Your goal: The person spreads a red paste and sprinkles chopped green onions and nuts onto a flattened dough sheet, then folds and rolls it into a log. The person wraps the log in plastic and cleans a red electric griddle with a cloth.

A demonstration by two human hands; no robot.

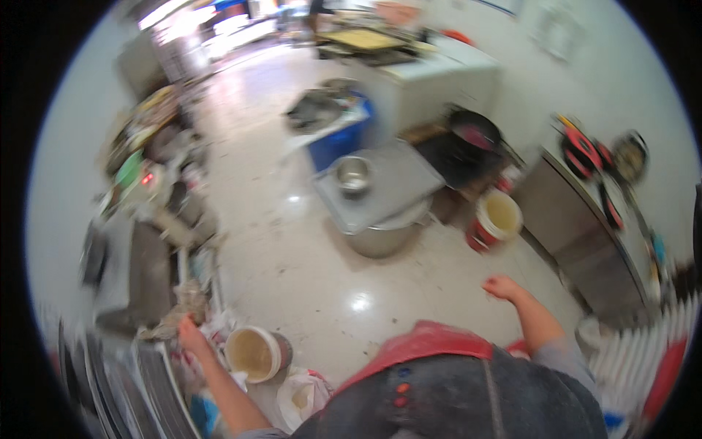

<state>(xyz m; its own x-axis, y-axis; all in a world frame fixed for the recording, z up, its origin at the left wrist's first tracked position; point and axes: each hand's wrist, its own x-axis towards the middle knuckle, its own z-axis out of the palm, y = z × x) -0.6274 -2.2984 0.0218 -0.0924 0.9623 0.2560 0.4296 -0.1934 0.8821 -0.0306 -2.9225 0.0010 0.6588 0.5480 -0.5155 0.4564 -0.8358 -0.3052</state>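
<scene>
My left hand [193, 336] is at the lower left, above white plastic bags and close to an open bucket [253, 354]; motion blur hides its fingers and whether it holds anything. My right hand [500, 287] hangs over the floor with curled fingers, and nothing shows in it. Beyond it stands a red and white bucket [496, 217] with yellowish contents. Ahead, a steel bowl [352, 174] sits on a grey tray [395, 175], which lies across a large metal basin [378, 241]. A dark wok or pan [473, 130] rests on a dark surface to the right of the tray.
A steel-sided counter [570, 236] with red and black items runs along the right. A white chest or cabinet [449, 77] and a blue container [340, 144] stand farther ahead. Cluttered equipment lines the left wall, with a rack of trays [156, 384] at the lower left.
</scene>
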